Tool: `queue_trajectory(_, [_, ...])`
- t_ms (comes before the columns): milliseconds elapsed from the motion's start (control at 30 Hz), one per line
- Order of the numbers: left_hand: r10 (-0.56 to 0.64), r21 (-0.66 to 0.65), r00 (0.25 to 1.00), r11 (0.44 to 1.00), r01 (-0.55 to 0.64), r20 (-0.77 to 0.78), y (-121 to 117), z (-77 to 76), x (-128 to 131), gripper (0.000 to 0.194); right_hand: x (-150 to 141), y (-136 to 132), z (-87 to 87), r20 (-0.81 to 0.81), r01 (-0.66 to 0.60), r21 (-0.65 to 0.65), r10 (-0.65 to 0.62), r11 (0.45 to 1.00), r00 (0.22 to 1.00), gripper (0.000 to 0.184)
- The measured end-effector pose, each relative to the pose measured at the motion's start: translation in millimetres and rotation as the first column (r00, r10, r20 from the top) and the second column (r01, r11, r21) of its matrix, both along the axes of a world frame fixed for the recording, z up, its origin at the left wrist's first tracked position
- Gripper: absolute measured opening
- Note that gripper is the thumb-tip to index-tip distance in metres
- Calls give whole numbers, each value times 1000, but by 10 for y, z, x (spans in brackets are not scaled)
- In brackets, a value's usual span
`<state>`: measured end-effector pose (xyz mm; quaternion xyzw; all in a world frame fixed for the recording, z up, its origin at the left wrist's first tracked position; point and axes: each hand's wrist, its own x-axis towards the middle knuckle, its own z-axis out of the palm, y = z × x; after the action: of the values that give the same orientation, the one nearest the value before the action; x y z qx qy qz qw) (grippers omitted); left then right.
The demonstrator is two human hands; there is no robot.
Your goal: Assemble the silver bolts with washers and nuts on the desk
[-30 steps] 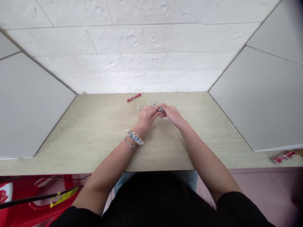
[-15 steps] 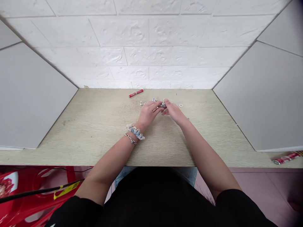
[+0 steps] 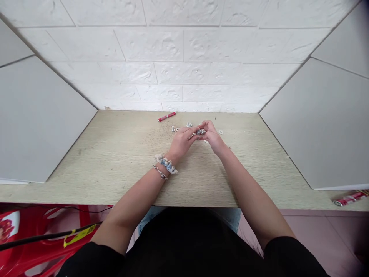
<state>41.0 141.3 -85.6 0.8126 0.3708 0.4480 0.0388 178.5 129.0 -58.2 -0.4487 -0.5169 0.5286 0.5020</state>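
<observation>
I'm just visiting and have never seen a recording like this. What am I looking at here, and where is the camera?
There is no machine here. A person wears a camera on the head, so you look down along their own arms at a wooden desk set against a white brick wall.

The left hand and right hand meet above the desk and together hold a small metal part, too small to name exactly. The left wrist wears a scrunchie and a bracelet.

On the desk lie a few loose bolts and a washer beside the hands, and a red tube near the wall.
</observation>
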Motion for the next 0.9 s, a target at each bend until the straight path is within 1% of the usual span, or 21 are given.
queue_trajectory(67, [-1, 17, 1000, 1000, 1, -8, -6, -1, -2, 24, 7, -7, -3, 69, 38, 4, -38, 999, 997, 14])
queue_trajectory(100, [-5, 29, 1000, 1000, 5, -16, -9, 2, -6, 24, 11, -10, -8, 125, 62, 1, -62, 998, 990, 15])
queue_trajectory(200, [-24, 70, 999, 997, 26, -39, -12, 14, -18, 24, 29, -12, -33, 319, 108, -23, -95, 994, 943, 43])
queue_trajectory(267, [-31, 79, 999, 996, 34, -44, -9, 19, -25, 23, 41, -4, -55, 394, 100, -54, -71, 993, 916, 53])
queue_trajectory(300, [-29, 76, 999, 997, 33, -45, -7, 20, -27, 23, 45, 2, -66, 401, 90, -69, -55, 994, 914, 55])
queue_trajectory(400, [-15, 52, 999, 998, 18, -45, -3, 26, -34, 23, 47, 21, -85, 335, 53, -89, -21, 995, 942, 54])
queue_trajectory(533, [12, 14, 1000, 1000, -12, -10, 1, 44, -42, 24, 17, 14, -59, 206, -7, -38, 15, 999, 978, 40])
queue_trajectory(633, [29, -35, 999, 999, -28, 23, 5, 56, -37, 24, -10, -2, -30, 163, 2, 6, -3, 1000, 987, 29])
queue_trajectory(767, [47, -110, 997, 993, -40, 68, -3, 63, -21, 23, -17, 4, -9, 123, 3, 7, -4, 1000, 992, 17])
queue_trajectory(833, [58, -126, 996, 991, -49, 71, -11, 64, -17, 24, -7, 13, 4, 77, 7, 1, -7, 1000, 997, 15])
queue_trajectory(900, [49, -112, 997, 993, -42, 58, -20, 64, -16, 25, 4, 17, 20, 35, 34, -5, -34, 999, 999, 15])
